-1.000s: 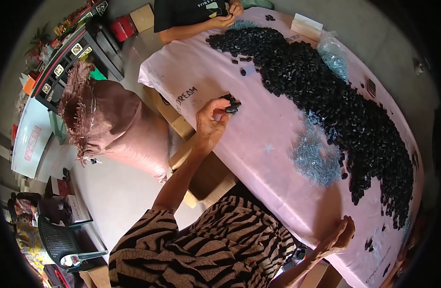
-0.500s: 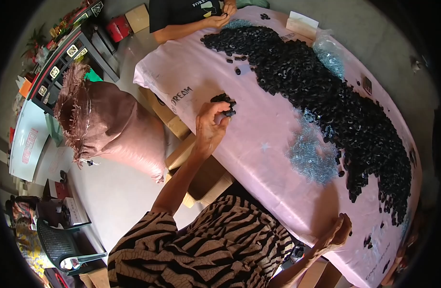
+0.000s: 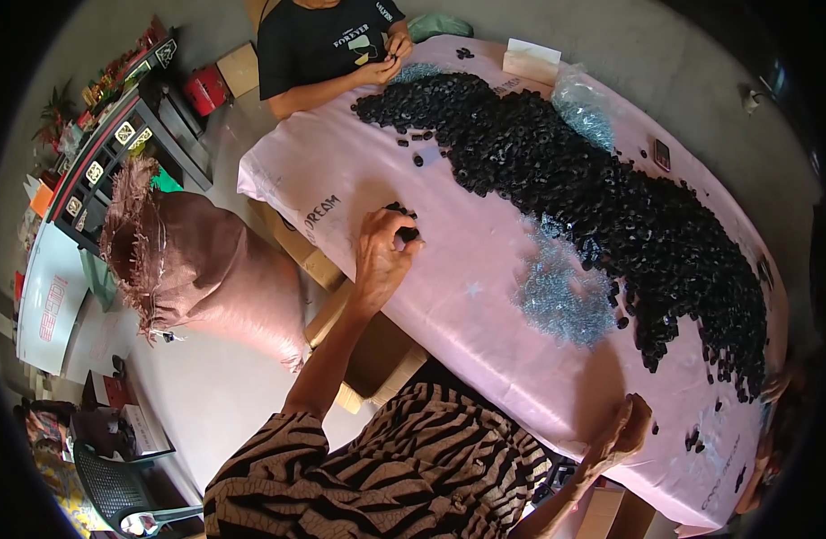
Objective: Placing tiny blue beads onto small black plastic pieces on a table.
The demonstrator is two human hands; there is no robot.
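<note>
My left hand [image 3: 382, 256] is over the near left part of the pink-covered table [image 3: 467, 301]. Its thumb and forefinger close on a small black plastic piece [image 3: 407, 234], and more black pieces show just beyond the fingers. At the near right edge of the table, my right hand [image 3: 623, 428] is curled, with its fingers together. Whatever its fingers may hold is hidden. A long heap of small black plastic pieces [image 3: 557, 148] stretches across the far side. Between the hands and that heap lies a pile of small shiny metal parts [image 3: 566, 292].
Across the table's far left end, a person [image 3: 328, 54] handles a small piece. Beyond the heap are a clear plastic bag [image 3: 584, 108], a white box [image 3: 532, 61] and a phone [image 3: 662, 154]. A full woven sack [image 3: 215, 260] stands left, beside open cardboard boxes [image 3: 377, 355].
The whole view has shifted, with the table now farther left. My left fingers have curled in more around the black pieces. My right hand stays curled by the table edge.
</note>
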